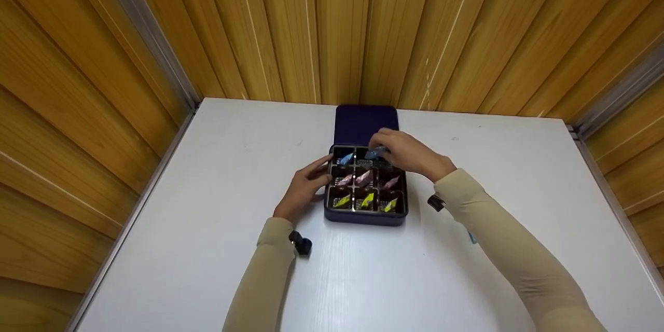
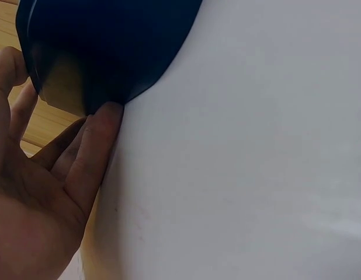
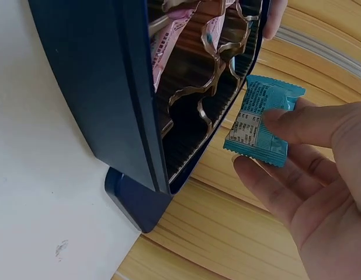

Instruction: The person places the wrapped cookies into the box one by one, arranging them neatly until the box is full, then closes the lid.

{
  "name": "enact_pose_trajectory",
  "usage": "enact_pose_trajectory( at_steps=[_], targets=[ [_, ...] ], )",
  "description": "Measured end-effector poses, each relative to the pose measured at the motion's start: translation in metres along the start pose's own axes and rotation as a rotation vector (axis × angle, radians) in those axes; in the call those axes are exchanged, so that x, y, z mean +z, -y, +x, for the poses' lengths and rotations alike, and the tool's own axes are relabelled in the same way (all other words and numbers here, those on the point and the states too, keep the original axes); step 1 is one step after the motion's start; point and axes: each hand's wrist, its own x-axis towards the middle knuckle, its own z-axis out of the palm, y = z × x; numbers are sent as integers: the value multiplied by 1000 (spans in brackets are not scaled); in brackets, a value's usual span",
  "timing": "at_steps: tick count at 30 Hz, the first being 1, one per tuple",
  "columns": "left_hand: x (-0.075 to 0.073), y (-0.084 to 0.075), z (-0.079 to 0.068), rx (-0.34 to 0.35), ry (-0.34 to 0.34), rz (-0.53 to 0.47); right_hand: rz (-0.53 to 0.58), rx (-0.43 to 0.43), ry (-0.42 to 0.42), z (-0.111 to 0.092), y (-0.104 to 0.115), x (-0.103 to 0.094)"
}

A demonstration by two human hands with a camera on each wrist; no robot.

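Note:
A dark blue box (image 1: 365,219) stands on the table with its lid (image 1: 365,123) laid back behind it. Inside is a divided tray of compartments. Yellow wrapped candies (image 1: 368,200) lie in the front row, pink wrapped candies (image 1: 364,179) in the middle row, and a blue wrapped candy (image 1: 346,158) at back left. Above the back row, my right hand (image 1: 412,153) pinches another blue wrapped candy (image 3: 265,119) between thumb and fingers, partly covering the back right compartment. My left hand (image 1: 303,187) rests its extended fingers and thumb against the box's left side.
The white table (image 1: 207,192) extends around the box. Behind it rises a wood-panelled wall (image 1: 342,31), with more panels left and right. A black wrist camera (image 1: 301,244) sits on the left wrist, and another camera (image 1: 436,202) on the right.

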Motion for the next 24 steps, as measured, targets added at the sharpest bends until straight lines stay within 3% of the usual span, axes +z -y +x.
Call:
enact_pose_trajectory(
  at_steps=[9,24],
  targets=[
    [-1,2,1,44,22,44,15,-18,17,7,1,4],
    [-1,3,2,43,0,30,29,-27,40,16,-3,15]
  ],
)
